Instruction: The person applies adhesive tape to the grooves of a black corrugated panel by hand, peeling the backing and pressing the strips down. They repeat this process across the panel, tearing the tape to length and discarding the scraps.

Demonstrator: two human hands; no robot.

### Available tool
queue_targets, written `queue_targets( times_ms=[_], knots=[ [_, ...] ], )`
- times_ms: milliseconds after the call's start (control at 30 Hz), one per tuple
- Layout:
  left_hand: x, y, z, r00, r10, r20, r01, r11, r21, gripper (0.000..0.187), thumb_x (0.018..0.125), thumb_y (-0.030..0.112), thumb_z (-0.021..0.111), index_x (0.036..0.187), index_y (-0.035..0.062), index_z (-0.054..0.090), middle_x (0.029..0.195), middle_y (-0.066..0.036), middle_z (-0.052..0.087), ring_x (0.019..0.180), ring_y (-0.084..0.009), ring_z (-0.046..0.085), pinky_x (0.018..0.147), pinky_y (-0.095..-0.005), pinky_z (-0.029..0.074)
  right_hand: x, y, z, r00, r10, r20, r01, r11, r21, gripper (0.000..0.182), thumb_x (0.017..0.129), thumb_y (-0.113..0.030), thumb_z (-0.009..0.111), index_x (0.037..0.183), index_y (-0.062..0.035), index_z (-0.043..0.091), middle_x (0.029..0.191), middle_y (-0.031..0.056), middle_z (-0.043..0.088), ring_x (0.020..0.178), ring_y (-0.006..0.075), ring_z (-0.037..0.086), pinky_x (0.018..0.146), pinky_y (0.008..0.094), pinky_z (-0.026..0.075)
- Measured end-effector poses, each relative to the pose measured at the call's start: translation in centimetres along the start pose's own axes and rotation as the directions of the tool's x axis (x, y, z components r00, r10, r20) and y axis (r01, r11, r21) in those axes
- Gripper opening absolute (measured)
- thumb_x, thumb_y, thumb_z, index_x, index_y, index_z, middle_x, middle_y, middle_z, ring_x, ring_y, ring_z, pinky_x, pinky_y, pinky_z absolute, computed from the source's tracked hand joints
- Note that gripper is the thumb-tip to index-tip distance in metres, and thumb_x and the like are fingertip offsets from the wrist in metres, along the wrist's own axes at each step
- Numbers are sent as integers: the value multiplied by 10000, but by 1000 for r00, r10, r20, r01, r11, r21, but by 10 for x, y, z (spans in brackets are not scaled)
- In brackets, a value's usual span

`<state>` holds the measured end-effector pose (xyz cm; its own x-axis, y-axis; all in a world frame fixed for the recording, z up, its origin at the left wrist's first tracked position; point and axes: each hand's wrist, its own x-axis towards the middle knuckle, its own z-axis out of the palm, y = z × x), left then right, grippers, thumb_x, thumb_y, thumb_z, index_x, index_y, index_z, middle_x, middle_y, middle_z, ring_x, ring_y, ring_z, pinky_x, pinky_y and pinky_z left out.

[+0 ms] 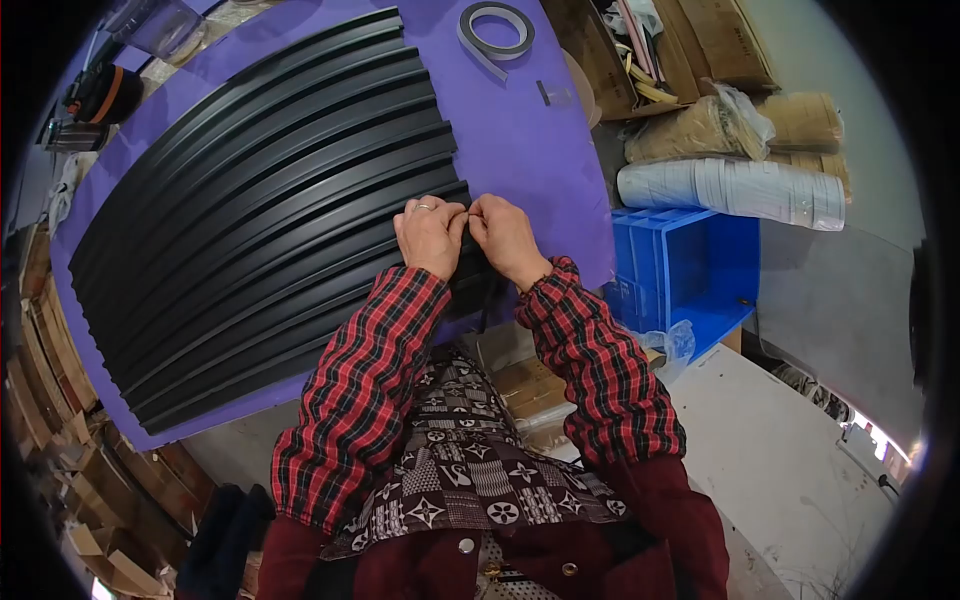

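Observation:
Long black ribbed strips [270, 190] lie side by side across a purple table top [520, 130]. At the right ends of the nearer strips my two hands meet, fingertips almost touching. My left hand [428, 235] rests over the strips with thumb and forefinger pinched together. My right hand [505, 238] is pinched too, just past the strip ends. Whatever lies between the fingertips is too small or hidden to make out. Farther up the table is a roll of grey tape [495, 30] with a loose tail, and a small dark piece [545, 93] lies below it.
A blue crate [665, 265] stands right of the table, with wrapped white rolls [730, 190] and brown wrapped rolls [700, 130] beyond. An open cardboard box [705, 45] sits at the upper right. Jars and a black-orange container [108, 95] are at the far left.

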<state>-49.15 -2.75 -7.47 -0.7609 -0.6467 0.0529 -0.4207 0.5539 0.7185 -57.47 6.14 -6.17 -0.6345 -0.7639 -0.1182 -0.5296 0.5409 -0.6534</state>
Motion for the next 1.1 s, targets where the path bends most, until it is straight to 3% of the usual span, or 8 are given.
queue_targets(
  times_ms=[100,267,367,433,667,833,900,1100],
  knots=[
    [1,0,0,998,-55,31,56,998,-12,94,651,173,642,720,110,631,765,-26,558,802,-206,490,696,-330,335,-9,-10,3,991,-74,-111,65,995,-78,123,744,-71,532,842,2,525,755,136,560,651,255,556,572,315,432],
    [0,8,-11,997,45,58,-49,997,65,168,676,198,626,802,88,616,793,-50,564,825,-208,486,738,-339,335,-23,-70,-69,979,188,-81,16,325,946,125,821,-78,503,933,-23,505,789,44,554,689,115,540,654,239,454],
    [-15,26,-28,973,56,222,75,838,-541,197,772,201,541,894,56,595,854,-77,556,791,-190,497,746,-311,379,-36,-50,-84,974,225,-19,-13,140,990,121,824,-79,495,935,-33,493,825,49,544,710,121,533,662,244,448],
    [-32,47,-45,811,134,569,446,487,-751,229,815,214,503,924,27,577,831,-64,542,796,-133,491,702,-267,395,-48,-53,-83,975,221,-21,-3,106,994,102,822,-79,500,914,-39,496,823,44,547,710,115,526,660,234,443],
    [-100,43,-84,892,173,417,104,820,-563,157,788,140,555,789,-15,581,637,-41,519,597,-96,490,555,-227,400,-82,-95,-56,971,172,-165,109,297,949,69,822,-68,497,888,-50,503,830,34,535,741,113,504,673,229,426],
    [-150,13,-148,928,53,368,295,500,-814,238,802,97,536,1016,-1,496,620,-36,536,583,-66,506,536,-196,399,-115,-154,-34,933,109,-342,230,551,802,76,842,-85,469,912,-72,494,844,34,525,793,140,502,698,265,429],
    [-167,14,-174,931,104,350,298,337,-893,508,814,86,518,1237,29,243,652,-41,542,588,-78,511,536,-194,394,-130,-197,-33,1000,19,8,-5,-143,990,95,855,-107,448,945,-94,480,866,28,518,795,147,503,705,283,440],
    [-193,48,-247,805,451,386,443,-24,-896,515,825,204,522,1242,30,276,768,-72,570,733,-136,568,665,-244,456,-161,-272,-62,848,-529,39,-53,-11,999,157,859,-177,449,998,-107,425,878,8,445,808,130,444,742,306,399]
  ],
)
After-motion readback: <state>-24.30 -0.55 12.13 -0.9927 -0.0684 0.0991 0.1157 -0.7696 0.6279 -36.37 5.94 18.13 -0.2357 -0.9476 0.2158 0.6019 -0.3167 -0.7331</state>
